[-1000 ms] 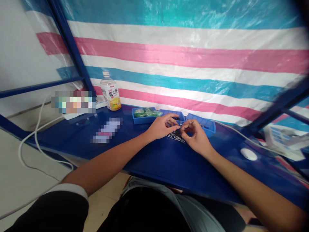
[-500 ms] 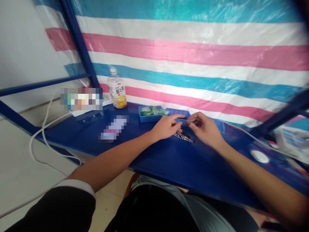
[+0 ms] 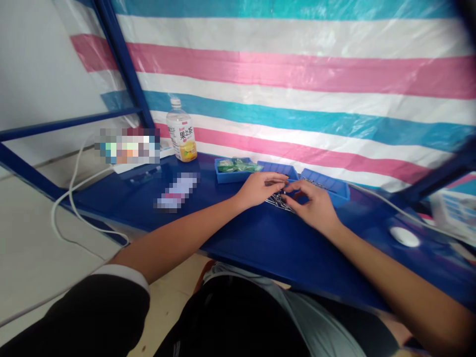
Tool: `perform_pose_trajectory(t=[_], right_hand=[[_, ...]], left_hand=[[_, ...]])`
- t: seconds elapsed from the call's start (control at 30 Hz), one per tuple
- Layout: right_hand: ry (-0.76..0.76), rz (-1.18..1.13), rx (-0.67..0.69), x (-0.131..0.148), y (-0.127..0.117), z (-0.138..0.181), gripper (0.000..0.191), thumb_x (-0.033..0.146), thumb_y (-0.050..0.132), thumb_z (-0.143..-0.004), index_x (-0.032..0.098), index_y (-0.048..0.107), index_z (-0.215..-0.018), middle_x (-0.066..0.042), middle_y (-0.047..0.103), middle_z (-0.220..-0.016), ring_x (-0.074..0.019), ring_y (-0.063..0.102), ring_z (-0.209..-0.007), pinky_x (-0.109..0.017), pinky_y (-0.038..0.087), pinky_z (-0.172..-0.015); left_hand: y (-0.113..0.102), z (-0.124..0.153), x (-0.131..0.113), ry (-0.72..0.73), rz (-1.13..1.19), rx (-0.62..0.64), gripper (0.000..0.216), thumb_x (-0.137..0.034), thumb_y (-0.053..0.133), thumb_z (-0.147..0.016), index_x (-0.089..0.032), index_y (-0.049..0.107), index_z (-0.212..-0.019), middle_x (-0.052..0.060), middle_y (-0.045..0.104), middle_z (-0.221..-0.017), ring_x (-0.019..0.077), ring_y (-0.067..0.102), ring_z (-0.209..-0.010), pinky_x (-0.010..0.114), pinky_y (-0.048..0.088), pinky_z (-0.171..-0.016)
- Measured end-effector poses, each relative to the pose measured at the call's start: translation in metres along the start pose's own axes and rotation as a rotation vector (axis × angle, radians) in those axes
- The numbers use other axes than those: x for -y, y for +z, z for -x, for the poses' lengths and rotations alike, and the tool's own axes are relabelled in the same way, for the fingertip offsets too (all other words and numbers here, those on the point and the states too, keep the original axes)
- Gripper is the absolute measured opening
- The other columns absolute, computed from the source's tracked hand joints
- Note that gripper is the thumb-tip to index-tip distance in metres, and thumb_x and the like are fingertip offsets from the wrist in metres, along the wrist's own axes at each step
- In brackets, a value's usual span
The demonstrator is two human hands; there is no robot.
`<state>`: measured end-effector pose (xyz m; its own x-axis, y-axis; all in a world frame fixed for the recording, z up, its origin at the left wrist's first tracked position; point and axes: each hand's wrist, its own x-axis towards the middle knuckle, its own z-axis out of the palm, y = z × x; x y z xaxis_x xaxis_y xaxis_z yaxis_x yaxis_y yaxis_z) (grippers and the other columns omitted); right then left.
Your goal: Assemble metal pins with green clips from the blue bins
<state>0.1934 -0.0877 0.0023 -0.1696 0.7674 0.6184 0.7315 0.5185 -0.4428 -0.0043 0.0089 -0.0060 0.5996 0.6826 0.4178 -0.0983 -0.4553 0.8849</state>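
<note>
A loose pile of thin, black and silver stick-like pieces (image 3: 279,202) lies on the blue tabletop, partly covered by my hands. My left hand (image 3: 257,188) hovers at the pile's left, fingers stretched forward and the thumb bent in close to them; whatever lies between their tips is too small to name. From the right, my right hand (image 3: 318,202) curls thumb and forefinger together over the pile, around something small and dark that I cannot make out. The fingertips of both hands nearly meet. Behind them stand a blue tray of green packets (image 3: 219,176), a middle blue tray (image 3: 275,167) and a right blue tray (image 3: 340,197) with thin metallic pieces.
A drink bottle (image 3: 182,134) stands at the back left, near a blurred-out phone-like object (image 3: 177,192) and a white cable (image 3: 55,210). A white round object (image 3: 404,236) lies at right. Blue frame posts and a striped sheet (image 3: 278,74) close off the back.
The thin pale piece stretched between my hands no longer shows. My right hand has moved left and down to the pile, uncovering the right tray. The view has tilted slightly.
</note>
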Motion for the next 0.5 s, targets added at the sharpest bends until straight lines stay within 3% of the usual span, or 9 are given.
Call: perform_pose_trajectory(t=[0.13, 0.27, 0.4, 0.5], right_hand=[[-0.047, -0.029, 0.070, 0.002, 0.000, -0.002, 0.013, 0.036, 0.067, -0.102, 0.025, 0.075, -0.102, -0.008, 0.080, -0.109, -0.0251, 0.076, -0.093, -0.038, 0.063, -0.075], [-0.043, 0.012, 0.019, 0.004, -0.004, -0.002, 0.014, 0.035, 0.066, -0.103, 0.024, 0.074, -0.106, -0.007, 0.078, -0.101, -0.0240, 0.075, -0.088, -0.036, 0.062, -0.071], [0.005, 0.026, -0.013, 0.000, -0.007, -0.001, 0.031, 0.035, 0.064, -0.104, 0.024, 0.068, -0.132, -0.008, 0.077, -0.105, -0.0236, 0.074, -0.086, -0.036, 0.061, -0.071], [-0.030, 0.056, 0.029, -0.005, -0.005, -0.002, 0.035, 0.032, 0.060, -0.105, 0.023, 0.067, -0.138, -0.009, 0.075, -0.107, -0.0248, 0.073, -0.090, -0.038, 0.060, -0.074]], left_hand=[[-0.007, -0.003, -0.004, -0.055, 0.075, -0.068, 0.032, -0.023, 0.079, -0.094, -0.016, 0.073, -0.125, 0.013, 0.083, -0.107, 0.0224, 0.081, -0.102, 0.041, 0.064, -0.099], [-0.010, -0.004, -0.006, -0.110, 0.090, -0.137, 0.030, -0.022, 0.078, -0.095, -0.017, 0.069, -0.122, 0.012, 0.081, -0.108, 0.0193, 0.081, -0.085, 0.036, 0.066, -0.082], [-0.013, -0.003, -0.007, -0.030, -0.177, -0.045, 0.013, -0.026, 0.077, -0.095, -0.019, 0.080, -0.106, 0.008, 0.081, -0.101, 0.0165, 0.076, -0.078, 0.033, 0.062, -0.078], [-0.012, -0.002, -0.007, 0.009, -0.264, -0.014, 0.011, -0.026, 0.079, -0.093, -0.022, 0.084, -0.101, 0.006, 0.082, -0.096, 0.0171, 0.075, -0.080, 0.035, 0.061, -0.082]])
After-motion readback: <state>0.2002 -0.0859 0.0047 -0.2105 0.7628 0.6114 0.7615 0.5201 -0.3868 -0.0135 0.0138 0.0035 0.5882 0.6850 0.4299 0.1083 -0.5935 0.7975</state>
